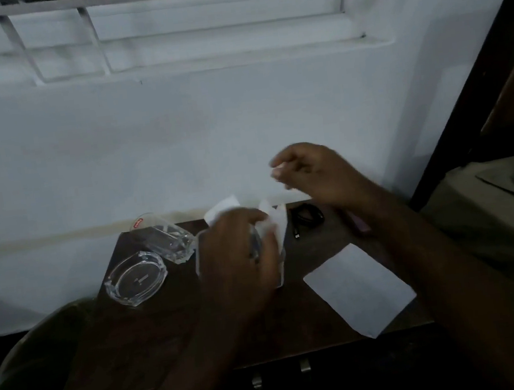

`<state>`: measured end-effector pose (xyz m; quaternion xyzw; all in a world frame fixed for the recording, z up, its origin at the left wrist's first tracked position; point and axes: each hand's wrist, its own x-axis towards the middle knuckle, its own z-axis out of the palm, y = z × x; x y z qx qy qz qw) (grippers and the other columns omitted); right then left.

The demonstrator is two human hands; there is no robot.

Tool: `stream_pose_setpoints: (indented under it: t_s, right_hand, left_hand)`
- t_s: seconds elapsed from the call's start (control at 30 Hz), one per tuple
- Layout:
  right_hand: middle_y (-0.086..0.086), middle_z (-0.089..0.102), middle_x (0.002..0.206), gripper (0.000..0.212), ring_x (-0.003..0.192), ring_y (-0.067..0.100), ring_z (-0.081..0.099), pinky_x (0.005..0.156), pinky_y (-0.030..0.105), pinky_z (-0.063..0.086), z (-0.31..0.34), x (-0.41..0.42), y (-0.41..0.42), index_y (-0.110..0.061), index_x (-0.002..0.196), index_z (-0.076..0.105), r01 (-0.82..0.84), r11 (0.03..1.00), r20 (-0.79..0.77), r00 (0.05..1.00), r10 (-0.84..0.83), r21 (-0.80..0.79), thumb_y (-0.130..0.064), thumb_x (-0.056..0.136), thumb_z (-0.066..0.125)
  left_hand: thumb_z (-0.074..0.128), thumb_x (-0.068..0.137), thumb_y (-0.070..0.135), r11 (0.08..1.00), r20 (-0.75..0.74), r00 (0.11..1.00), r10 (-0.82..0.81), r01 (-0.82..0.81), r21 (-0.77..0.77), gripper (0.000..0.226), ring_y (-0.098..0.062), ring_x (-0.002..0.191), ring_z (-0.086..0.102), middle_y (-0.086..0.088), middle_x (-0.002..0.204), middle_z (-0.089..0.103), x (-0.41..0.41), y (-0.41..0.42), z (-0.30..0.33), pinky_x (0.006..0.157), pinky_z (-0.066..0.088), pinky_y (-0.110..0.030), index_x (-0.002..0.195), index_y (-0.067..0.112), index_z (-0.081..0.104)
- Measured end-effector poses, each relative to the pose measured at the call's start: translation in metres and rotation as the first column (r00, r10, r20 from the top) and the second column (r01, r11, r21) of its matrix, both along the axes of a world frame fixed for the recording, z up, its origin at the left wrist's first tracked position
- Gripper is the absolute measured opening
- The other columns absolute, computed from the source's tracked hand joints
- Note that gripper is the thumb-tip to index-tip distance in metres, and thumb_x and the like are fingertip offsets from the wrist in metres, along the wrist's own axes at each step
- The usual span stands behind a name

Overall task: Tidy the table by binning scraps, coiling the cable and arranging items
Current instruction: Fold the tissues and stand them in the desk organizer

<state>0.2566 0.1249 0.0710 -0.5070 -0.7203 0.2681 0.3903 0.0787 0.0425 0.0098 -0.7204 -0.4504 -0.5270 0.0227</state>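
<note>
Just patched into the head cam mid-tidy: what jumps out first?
Mid-table, the left hand grips white paper scraps, while the right hand hovers blurred above them. A flat white sheet lies at the table's right edge, a glass ashtray on the left, with the bin below it.

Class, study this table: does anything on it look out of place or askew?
Yes. The glass lies on its side beside the ashtray instead of standing. A sheet of paper sits crooked, its corner overhanging the table edge. The left hand grips crumpled paper scraps.
</note>
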Motion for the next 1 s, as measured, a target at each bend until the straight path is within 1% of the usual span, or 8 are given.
stream_pose_setpoints:
  t_s: [0.13, 0.2, 0.27, 0.4, 0.57, 0.73, 0.87, 1.0]
  right_hand:
    - [-0.011, 0.065, 0.076, 0.011, 0.073, 0.001, 0.064, 0.061, 0.022, 0.048, -0.054, 0.077, -0.064, -0.028, 0.078, 0.063, 0.325, 0.94, 0.116, 0.943, -0.313, -0.104, -0.029, 0.088, 0.069]
    - [-0.006, 0.066, 0.087, 0.008, 0.084, 0.014, 0.065, 0.069, 0.029, 0.05, -0.091, 0.104, -0.096, -0.027, 0.087, 0.065, 0.462, 0.86, 0.265, 0.876, -0.404, -0.215, -0.034, 0.088, 0.068]
    - [0.004, 0.068, 0.098, 0.032, 0.09, 0.021, 0.063, 0.077, 0.034, 0.05, -0.12, 0.118, -0.117, -0.018, 0.097, 0.068, 0.594, 0.774, 0.404, 0.778, -0.482, -0.22, -0.048, 0.085, 0.065]
    - [0.002, 0.057, 0.131, 0.059, 0.123, 0.025, 0.05, 0.103, 0.043, 0.044, -0.14, 0.112, -0.136, -0.028, 0.122, 0.061, 0.698, 0.694, 0.684, 0.595, -0.422, -0.179, -0.071, 0.082, 0.05]
    - [-0.008, 0.063, 0.089, 0.016, 0.082, 0.012, 0.059, 0.081, 0.036, 0.052, -0.136, 0.1, -0.137, -0.029, 0.075, 0.065, 0.606, 0.793, 0.479, 0.713, -0.513, -0.052, -0.041, 0.08, 0.073]
    - [-0.019, 0.068, 0.083, 0.02, 0.082, -0.003, 0.063, 0.074, 0.021, 0.053, -0.127, 0.094, -0.139, -0.03, 0.081, 0.067, 0.459, 0.888, 0.164, 0.876, -0.454, 0.007, -0.011, 0.083, 0.071]
    - [-0.008, 0.072, 0.088, 0.026, 0.084, 0.006, 0.067, 0.08, 0.023, 0.049, -0.128, 0.087, -0.147, -0.015, 0.088, 0.076, 0.297, 0.892, 0.238, 0.891, -0.387, 0.339, 0.007, 0.075, 0.072]
    - [-0.003, 0.075, 0.071, 0.02, 0.067, 0.013, 0.073, 0.069, 0.024, 0.054, -0.127, 0.08, -0.149, -0.014, 0.069, 0.077, 0.058, 0.845, 0.438, 0.835, -0.333, 0.531, -0.008, 0.072, 0.058]
  left_hand:
    - [0.056, 0.093, 0.025, 0.9, -0.289, 0.86, -0.421, 0.356, -0.251, 0.017, -0.017, 0.094, 0.06, 0.001, 0.103, 0.067, 0.056, -0.032, -0.041, 0.082, 0.048, -0.033, 0.102, 0.018, 0.068]
    - [0.056, 0.092, 0.033, 0.866, -0.352, 0.824, -0.444, 0.294, -0.404, 0.029, -0.02, 0.106, 0.06, -0.001, 0.119, 0.066, 0.072, -0.03, -0.061, 0.092, 0.048, -0.034, 0.113, 0.017, 0.068]
    - [0.051, 0.091, 0.042, 0.842, -0.435, 0.798, -0.416, 0.157, -0.516, 0.04, -0.023, 0.119, 0.054, -0.003, 0.134, 0.058, 0.081, -0.021, -0.073, 0.101, 0.042, -0.037, 0.119, 0.018, 0.065]
    - [0.049, 0.088, 0.052, 0.816, -0.492, 0.77, -0.407, 0.065, -0.574, 0.051, -0.019, 0.136, 0.04, 0.0, 0.147, 0.048, 0.086, -0.004, -0.086, 0.11, 0.032, -0.039, 0.128, 0.022, 0.059]
    - [0.048, 0.088, 0.059, 0.813, -0.483, 0.786, -0.387, 0.043, -0.581, 0.056, -0.011, 0.14, 0.032, 0.009, 0.152, 0.041, 0.087, 0.004, -0.092, 0.112, 0.027, -0.035, 0.137, 0.032, 0.051]
    - [0.048, 0.091, 0.055, 0.817, -0.458, 0.8, -0.388, 0.068, -0.573, 0.058, -0.008, 0.142, 0.029, 0.01, 0.153, 0.038, 0.084, 0.001, -0.092, 0.112, 0.022, -0.032, 0.142, 0.029, 0.045]
    - [0.054, 0.092, 0.027, 0.771, -0.219, 0.87, -0.442, 0.244, -0.588, 0.066, -0.014, 0.147, 0.022, -0.004, 0.158, 0.027, 0.077, -0.005, -0.094, 0.12, 0.018, -0.029, 0.15, 0.009, 0.029]
    - [0.049, 0.09, 0.013, 0.772, -0.038, 0.921, -0.387, 0.301, -0.56, 0.075, -0.014, 0.15, 0.0, -0.005, 0.161, 0.002, 0.073, -0.02, -0.096, 0.12, 0.004, -0.02, 0.15, 0.008, 0.004]
